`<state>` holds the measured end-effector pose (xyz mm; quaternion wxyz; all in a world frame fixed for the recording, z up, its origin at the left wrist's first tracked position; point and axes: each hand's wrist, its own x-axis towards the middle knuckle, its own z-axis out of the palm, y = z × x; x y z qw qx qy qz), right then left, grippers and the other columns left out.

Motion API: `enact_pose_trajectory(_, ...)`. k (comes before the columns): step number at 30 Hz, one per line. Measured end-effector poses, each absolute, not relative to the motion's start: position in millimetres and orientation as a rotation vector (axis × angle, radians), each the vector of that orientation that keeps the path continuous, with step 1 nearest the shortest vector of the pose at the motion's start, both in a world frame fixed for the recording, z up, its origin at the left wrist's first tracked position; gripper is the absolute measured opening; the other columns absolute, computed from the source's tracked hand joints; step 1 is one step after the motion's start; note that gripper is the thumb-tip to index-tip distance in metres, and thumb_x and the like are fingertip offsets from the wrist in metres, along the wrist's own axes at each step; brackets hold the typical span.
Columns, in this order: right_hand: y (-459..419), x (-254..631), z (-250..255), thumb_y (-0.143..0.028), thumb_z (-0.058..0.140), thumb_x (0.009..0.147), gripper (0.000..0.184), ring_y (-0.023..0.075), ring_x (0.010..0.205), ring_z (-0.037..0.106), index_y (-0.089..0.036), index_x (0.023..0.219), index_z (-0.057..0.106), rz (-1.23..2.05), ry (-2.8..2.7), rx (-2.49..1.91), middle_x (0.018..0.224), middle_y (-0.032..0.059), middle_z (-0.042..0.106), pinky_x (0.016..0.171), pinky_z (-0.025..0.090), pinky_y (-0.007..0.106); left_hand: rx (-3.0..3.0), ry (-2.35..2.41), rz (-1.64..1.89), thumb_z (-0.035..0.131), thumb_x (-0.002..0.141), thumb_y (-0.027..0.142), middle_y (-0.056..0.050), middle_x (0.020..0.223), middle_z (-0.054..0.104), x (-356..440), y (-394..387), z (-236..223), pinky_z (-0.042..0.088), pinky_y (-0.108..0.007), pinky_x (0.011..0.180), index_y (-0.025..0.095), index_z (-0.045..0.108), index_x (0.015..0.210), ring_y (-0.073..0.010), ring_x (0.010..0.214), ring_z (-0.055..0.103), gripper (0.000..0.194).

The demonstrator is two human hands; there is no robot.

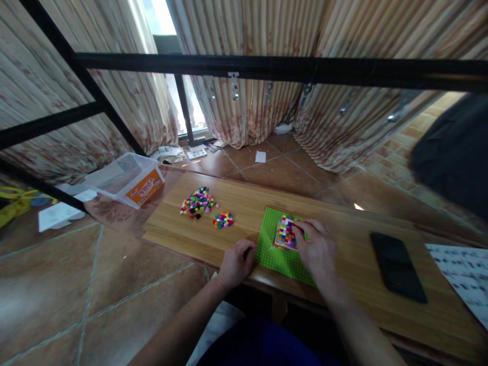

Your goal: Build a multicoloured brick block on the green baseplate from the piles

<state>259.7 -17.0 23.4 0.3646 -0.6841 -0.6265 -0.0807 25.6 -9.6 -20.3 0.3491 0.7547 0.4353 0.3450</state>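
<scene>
A green studded baseplate (268, 249) lies on the wooden table. On it stands a low block of small multicoloured bricks (285, 231). My right hand (315, 246) is over the block's right side, thumb and forefinger pinched together at its top; whatever is between the fingertips is too small to make out. At the baseplate's left edge, my left hand (237, 262) rests near the table's front edge, its fingers curled closed. Their contents, if any, are hidden. Left of the baseplate are a small heap of loose bricks (223, 220) and a larger heap (198, 202).
A dark phone (398, 267) lies at the table's right, beside a printed sheet (463, 274). Beyond the left end stands a clear plastic box (129, 178) with an orange label. A black metal frame (244, 66) crosses before the curtains (251, 112).
</scene>
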Motion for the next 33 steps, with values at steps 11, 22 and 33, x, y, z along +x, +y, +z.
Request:
enact_pose_trajectory(11,-30.2,259.5,18.0,-0.034,0.052,0.099,0.029,0.0213,0.093,0.062,-0.021,0.105,0.077,-0.296,-1.651,-1.7,0.103,0.0092,0.073,0.088,0.052,0.039,1.94,1.119,0.886,0.05,0.096,0.019,-0.003,0.081,0.065,26.4,-10.9,-18.9,0.048,-0.027,0.072,0.02,0.063,0.088,-0.0163,0.078,0.063,0.015)
enact_pose_trajectory(22,-31.7,258.4,18.1,-0.028,0.051,0.098,0.028,0.0222,0.099,0.059,-0.022,0.11,0.076,-0.368,-1.796,-1.715,0.109,0.0094,0.071,0.09,0.049,0.04,1.95,1.116,0.89,0.051,0.096,0.018,-0.003,0.081,0.065,26.6,-11.4,-18.4,0.047,-0.026,0.071,0.02,0.063,0.088,-0.0159,0.077,0.062,0.015)
enact_pose_trajectory(33,-29.3,259.7,17.7,-0.023,0.051,0.098,0.027,0.0214,0.097,0.058,-0.017,0.11,0.075,-0.466,-1.872,-1.662,0.105,0.0099,0.071,0.087,0.049,0.036,1.942,1.125,0.882,0.051,0.095,0.016,-0.002,0.08,0.063,27.0,-12.6,-18.8,0.046,-0.026,0.071,0.02,0.061,0.086,-0.0151,0.075,0.06,0.014)
